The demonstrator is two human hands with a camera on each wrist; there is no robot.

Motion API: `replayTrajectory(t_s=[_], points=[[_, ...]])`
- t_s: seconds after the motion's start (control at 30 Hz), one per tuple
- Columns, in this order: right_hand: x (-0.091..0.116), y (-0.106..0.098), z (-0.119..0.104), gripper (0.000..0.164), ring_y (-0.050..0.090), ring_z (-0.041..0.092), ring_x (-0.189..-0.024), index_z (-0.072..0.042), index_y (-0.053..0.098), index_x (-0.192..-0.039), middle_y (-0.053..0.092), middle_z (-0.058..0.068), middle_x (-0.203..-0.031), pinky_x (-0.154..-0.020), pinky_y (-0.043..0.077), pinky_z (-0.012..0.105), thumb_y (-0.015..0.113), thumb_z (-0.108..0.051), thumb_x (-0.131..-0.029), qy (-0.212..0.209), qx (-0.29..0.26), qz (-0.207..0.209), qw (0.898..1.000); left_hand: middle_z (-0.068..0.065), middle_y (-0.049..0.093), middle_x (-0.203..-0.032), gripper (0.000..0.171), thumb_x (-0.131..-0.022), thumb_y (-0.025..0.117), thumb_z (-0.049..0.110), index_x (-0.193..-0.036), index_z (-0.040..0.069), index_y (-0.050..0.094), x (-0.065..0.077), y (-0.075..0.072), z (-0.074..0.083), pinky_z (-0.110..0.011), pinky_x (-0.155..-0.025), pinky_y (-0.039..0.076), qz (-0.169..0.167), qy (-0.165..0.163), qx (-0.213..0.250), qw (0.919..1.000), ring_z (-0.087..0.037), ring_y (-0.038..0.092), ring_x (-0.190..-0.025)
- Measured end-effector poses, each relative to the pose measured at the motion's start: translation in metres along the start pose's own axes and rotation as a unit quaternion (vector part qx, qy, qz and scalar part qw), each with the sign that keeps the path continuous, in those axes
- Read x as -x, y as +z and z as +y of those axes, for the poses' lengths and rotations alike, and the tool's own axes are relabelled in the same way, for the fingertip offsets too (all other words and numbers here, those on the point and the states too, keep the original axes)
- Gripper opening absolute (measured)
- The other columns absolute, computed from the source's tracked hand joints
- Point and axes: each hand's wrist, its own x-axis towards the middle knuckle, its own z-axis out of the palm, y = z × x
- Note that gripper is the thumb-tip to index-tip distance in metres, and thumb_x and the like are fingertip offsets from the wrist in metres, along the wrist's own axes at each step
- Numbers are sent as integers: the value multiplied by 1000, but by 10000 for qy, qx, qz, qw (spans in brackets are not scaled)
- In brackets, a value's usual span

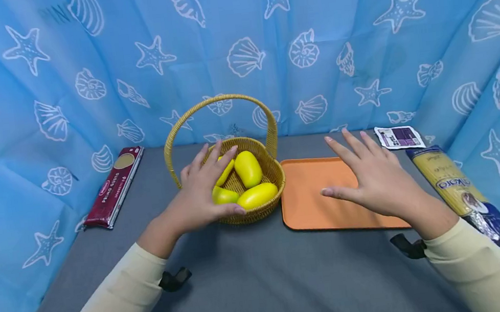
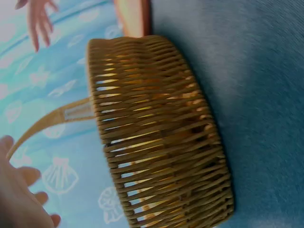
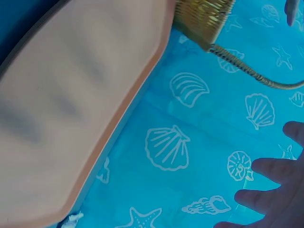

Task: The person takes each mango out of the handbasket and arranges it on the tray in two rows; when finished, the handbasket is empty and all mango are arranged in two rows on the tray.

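Note:
A wicker basket (image 1: 252, 216) with a tall hoop handle stands left of centre, holding several yellow-green mangoes (image 1: 248, 169). Over its left front part, in the head view, hangs my left hand (image 1: 198, 192), fingers spread and nothing in its grip. The left wrist view shows the basket's woven side (image 2: 156, 137) close up, with that hand's fingers (image 2: 29, 175) apart from the wall. To the right, my right hand (image 1: 375, 178) hovers above an orange tray (image 1: 314, 195), its fingers straight and spread, holding nothing. Part of the tray is hidden behind this hand.
A dark red spaghetti pack (image 1: 114, 187) lies at the left. At the right lie a yellow and blue pasta bag (image 1: 454, 181) and a small white and purple packet (image 1: 399, 137). A blue curtain (image 1: 226, 25) with shell prints encloses the grey table (image 1: 264, 278).

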Motion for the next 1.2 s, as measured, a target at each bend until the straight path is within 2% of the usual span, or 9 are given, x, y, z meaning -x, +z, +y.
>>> replayTrajectory(t_s=[0.1,0.2,0.37,0.5,0.57,0.67,0.8,1.03,1.2], points=[[-2,0,-2,107,10,53,-160,-27,15,-177,10,18,-180,-109,15,86,69,-72,-97,-72,-333,178,9993,2,10,-182,117,-86,50,95,-177,28,18,5,-5,-2,-79,-114,15,781,468,644,9938,-34,9,-163],[-4,1,-4,105,13,53,-159,-27,15,-177,12,16,-180,-109,14,87,72,-65,-98,-113,-654,315,9973,-5,27,-178,113,-91,52,90,-176,22,21,9,-8,-2,-73,-117,24,1816,1048,1192,9705,-33,25,-160],[-10,1,-9,104,17,55,-158,-26,16,-177,14,14,-180,-107,14,89,74,-60,-98,-333,-1195,457,9912,-23,43,-167,114,-94,61,81,-171,8,19,14,-15,-3,-51,-114,34,3345,1596,2226,9017,-44,41,-151],[-15,1,-13,100,16,49,-160,-26,16,-177,15,12,-180,-111,13,86,71,-60,-101,-725,-1721,488,9812,-25,43,-166,118,-91,72,72,-172,7,17,20,-19,-7,-49,-111,33,3950,1448,3482,8377,-46,42,-147],[-18,1,-15,98,14,45,-162,-27,15,-177,15,10,-180,-113,13,84,68,-61,-102,-923,-2020,432,9741,-24,42,-167,117,-90,74,69,-173,11,16,23,-20,-13,-49,-112,33,4085,1256,3889,8161,-44,43,-147],[-21,2,-19,95,13,39,-163,-32,15,-177,15,4,-180,-114,16,82,65,-64,-103,-1115,-2500,274,9614,-23,42,-168,115,-92,72,68,-175,14,14,26,-17,-30,-47,-111,35,4056,954,4218,8053,-42,44,-147],[-27,5,-27,91,16,35,-162,-35,16,-176,16,0,-180,-114,19,81,63,-66,-104,-1277,-2957,133,9466,-22,41,-169,111,-94,69,71,-176,20,13,31,-4,-59,-47,-107,33,3652,440,4667,8043,-39,42,-149],[-39,16,-39,94,24,33,-160,-33,16,-176,25,3,-178,-118,22,75,57,-75,-102,-1547,-3360,-74,9290,-14,33,-174,105,-94,60,82,-176,35,13,41,34,-100,-62,-120,15,2524,-679,5038,8233,-43,31,-156],[-48,24,-47,97,26,30,-159,-32,17,-176,28,3,-176,-120,23,70,53,-80,-100,-1712,-3495,-185,9210,-18,29,-176,111,-93,57,86,-176,33,8,44,49,-113,-64,-123,6,1873,-1030,5082,8343,-39,25,-160]])
